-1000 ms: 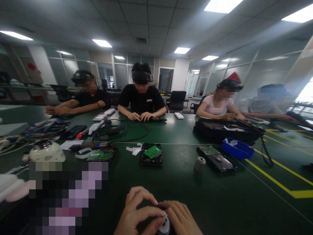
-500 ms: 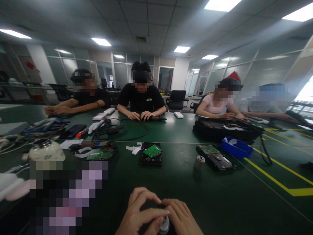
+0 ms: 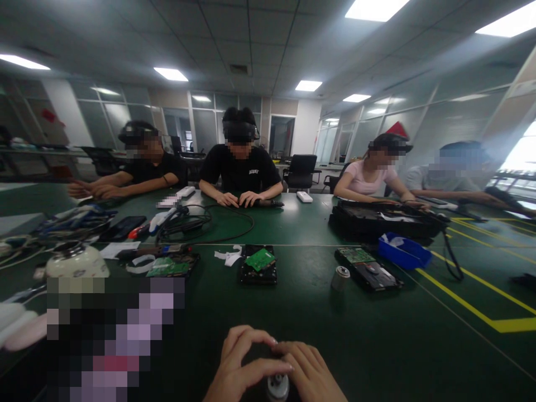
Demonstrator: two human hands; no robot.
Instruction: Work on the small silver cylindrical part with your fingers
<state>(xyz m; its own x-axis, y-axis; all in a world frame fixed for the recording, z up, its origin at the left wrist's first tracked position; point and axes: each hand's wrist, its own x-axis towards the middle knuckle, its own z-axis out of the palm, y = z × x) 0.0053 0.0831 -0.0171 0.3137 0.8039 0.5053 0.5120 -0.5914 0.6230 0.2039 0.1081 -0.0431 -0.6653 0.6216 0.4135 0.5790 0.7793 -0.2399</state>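
Note:
A small silver metal cylinder [image 3: 277,389], with holes and a dark centre in its top, stands between my two hands at the lower edge of the view. My right hand [image 3: 312,371] lies along its right side, fingers together and bent over; its grip is partly hidden. Two digits of my left hand [image 3: 237,365] arch across from the left with a gap between them. Their tips meet the right hand's fingers just above the cylinder's top. Between the left palm and the cylinder a dark gap shows. A similar metal cylinder [image 3: 340,279] stands upright on the table ahead.
Opened hard drives with green boards [image 3: 260,258] lie across the green table [image 3: 301,312]. A blue tray [image 3: 404,252] and black case [image 3: 385,220] stand right. A cream pot [image 3: 77,261], cables [image 3: 184,223] and a phone [image 3: 123,228] are left. Co-workers sit opposite.
The left digit that was pressed against the cylinder's side no longer shows there, and more of the cylinder's top is uncovered. My right hand has barely moved.

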